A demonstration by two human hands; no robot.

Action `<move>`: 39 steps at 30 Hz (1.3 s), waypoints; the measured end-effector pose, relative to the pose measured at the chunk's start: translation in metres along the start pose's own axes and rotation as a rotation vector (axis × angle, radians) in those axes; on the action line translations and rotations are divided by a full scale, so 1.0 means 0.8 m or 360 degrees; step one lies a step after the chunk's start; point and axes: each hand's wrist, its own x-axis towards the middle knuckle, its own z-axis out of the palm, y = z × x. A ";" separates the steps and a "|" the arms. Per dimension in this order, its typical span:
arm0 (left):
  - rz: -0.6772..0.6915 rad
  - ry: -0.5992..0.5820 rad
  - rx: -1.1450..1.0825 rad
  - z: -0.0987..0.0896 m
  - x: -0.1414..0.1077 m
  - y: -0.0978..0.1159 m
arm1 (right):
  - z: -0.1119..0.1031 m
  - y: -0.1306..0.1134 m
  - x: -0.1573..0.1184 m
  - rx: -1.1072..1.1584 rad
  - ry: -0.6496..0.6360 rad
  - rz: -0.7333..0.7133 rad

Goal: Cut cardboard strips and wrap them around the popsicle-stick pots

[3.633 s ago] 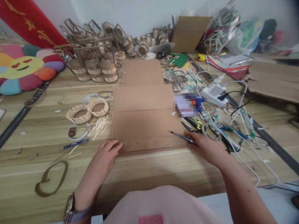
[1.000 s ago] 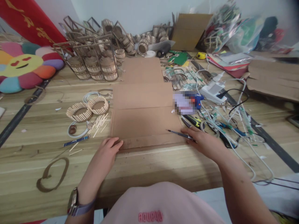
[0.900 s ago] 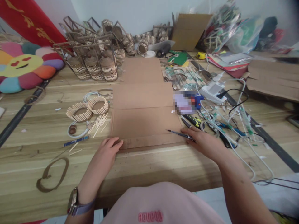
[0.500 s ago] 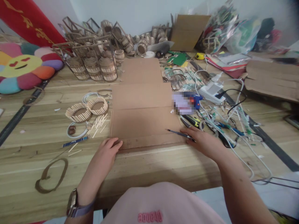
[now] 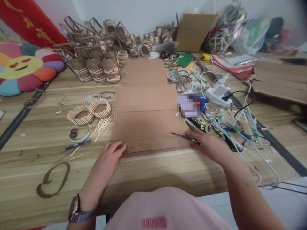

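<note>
My left hand [image 5: 109, 163] rests at the near left corner of a flat cardboard sheet [image 5: 148, 126], fingers stretched out and the thumb apart on its front edge. At the near right corner lies my right hand [image 5: 207, 145], with a slim dark paintbrush [image 5: 183, 137] between its thumb and fingers. The fine tip of the brush points left over the cardboard. Left of the sheet stand two round rings of small wooden sticks [image 5: 100, 108], with loose sticks [image 5: 102, 126] beside them.
Right of the cardboard are a yellow-and-black cutter [image 5: 198, 124], a blue glue gun [image 5: 203, 103], a white power strip [image 5: 219, 93] and tangled cables. Several small stick buckets in a frame [image 5: 96, 68] stand behind on the left. A brown strip loop [image 5: 54, 180] lies near left.
Almost nothing differs. Both hands, the paintbrush and the cardboard keep their places; the view shifts very slightly.
</note>
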 end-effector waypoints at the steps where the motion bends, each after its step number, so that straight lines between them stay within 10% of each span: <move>1: -0.0012 0.0002 0.0000 -0.001 0.000 0.001 | 0.002 0.001 0.000 -0.0007 0.0010 -0.0003; 14: 0.0105 -0.0613 -0.0115 -0.061 0.068 0.006 | 0.032 0.034 0.008 0.0067 0.0066 -0.0076; 25: 0.0375 -0.0684 0.0100 -0.056 0.069 0.021 | 0.025 0.030 0.012 0.0026 -0.0019 -0.0062; 39: 0.0848 -0.1127 0.0216 -0.063 0.172 0.076 | 0.006 0.007 0.006 0.0027 -0.0057 0.0000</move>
